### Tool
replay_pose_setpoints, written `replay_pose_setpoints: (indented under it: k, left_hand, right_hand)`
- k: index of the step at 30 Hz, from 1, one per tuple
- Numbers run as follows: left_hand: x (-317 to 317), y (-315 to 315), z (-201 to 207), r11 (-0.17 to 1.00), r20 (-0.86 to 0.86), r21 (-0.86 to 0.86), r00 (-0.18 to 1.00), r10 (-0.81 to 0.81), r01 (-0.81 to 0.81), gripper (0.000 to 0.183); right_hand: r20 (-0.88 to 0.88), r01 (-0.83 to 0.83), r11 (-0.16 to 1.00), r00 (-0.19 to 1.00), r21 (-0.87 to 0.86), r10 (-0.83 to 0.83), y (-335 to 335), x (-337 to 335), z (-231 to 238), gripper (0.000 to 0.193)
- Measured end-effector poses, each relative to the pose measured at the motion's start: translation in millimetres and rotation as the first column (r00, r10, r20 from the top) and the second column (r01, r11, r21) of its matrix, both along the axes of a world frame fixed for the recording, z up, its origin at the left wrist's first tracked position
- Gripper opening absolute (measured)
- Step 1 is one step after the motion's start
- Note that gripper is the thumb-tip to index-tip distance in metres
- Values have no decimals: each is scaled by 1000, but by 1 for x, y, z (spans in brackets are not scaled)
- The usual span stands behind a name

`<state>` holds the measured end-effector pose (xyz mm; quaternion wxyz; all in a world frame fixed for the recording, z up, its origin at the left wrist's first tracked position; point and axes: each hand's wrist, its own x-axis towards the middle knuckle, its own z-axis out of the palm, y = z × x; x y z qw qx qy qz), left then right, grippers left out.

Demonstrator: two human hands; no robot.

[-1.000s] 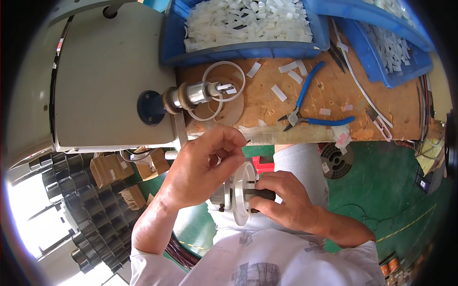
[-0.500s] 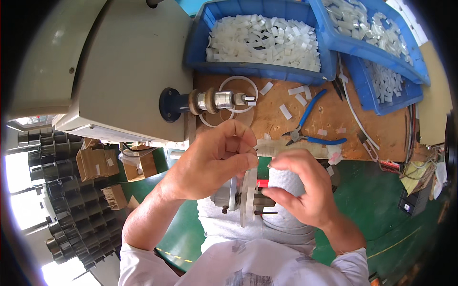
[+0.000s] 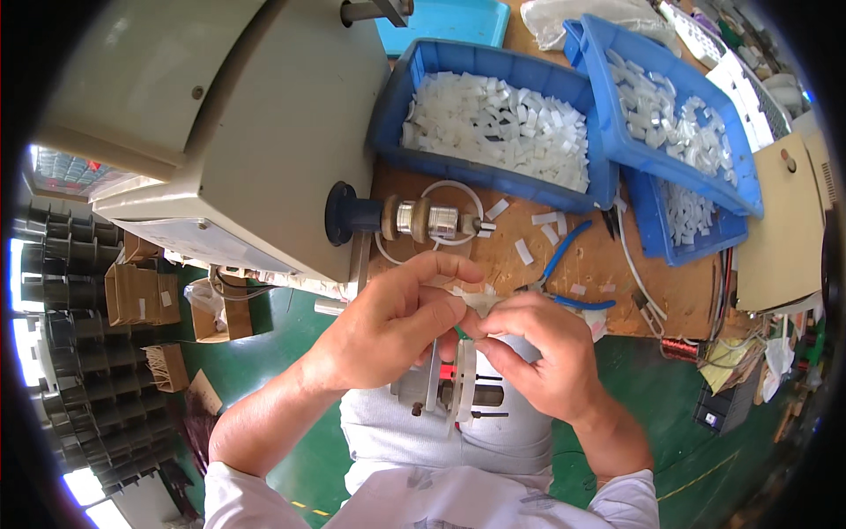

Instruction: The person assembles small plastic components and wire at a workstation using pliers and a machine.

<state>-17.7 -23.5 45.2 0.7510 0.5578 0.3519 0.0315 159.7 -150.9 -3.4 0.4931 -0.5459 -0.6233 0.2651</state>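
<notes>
My left hand (image 3: pixel 397 322) has its thumb and fingers pinched, and its fingertips meet those of my right hand (image 3: pixel 546 353). The right thumb and index finger are also pressed together. Whatever sits between the fingertips is too small and too covered to name. Just below both hands, in front of my lap, is a device with a pale round disc (image 3: pixel 460 392), a grey metal body (image 3: pixel 408 388), a red part (image 3: pixel 447 371) and black pins. Beyond my left hand, a silver spindle (image 3: pixel 432 220) sticks out from a large beige machine (image 3: pixel 273 132).
A blue bin (image 3: pixel 493 189) of white plastic pieces stands at the back, with two stacked blue bins (image 3: pixel 608 115) to its right. Blue-handled pliers (image 3: pixel 564 251) and loose white strips (image 3: pixel 523 251) lie on the wooden bench (image 3: pixel 634 282). Cardboard boxes (image 3: pixel 141 295) stand at the left.
My right hand has come in to the left, and its fingertips now meet the left ones in a pinch. The view has shifted, showing more of the bench's far side.
</notes>
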Motion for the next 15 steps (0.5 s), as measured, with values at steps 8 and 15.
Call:
replay_pose_setpoints:
  k: [8, 15]
  left_hand:
    - [-5, 0, -11, 995, 70, -83, 996, 55, -49, 38]
    - [-9, -16, -28, 999, 183, 46, 983, -5, -3, 42]
  right_hand:
    - [117, 8, 1000, 993, 9, -9, 3, 3, 12, 19]
    - [-28, -7, 989, 1000, -146, 3, 10, 7, 11, 5]
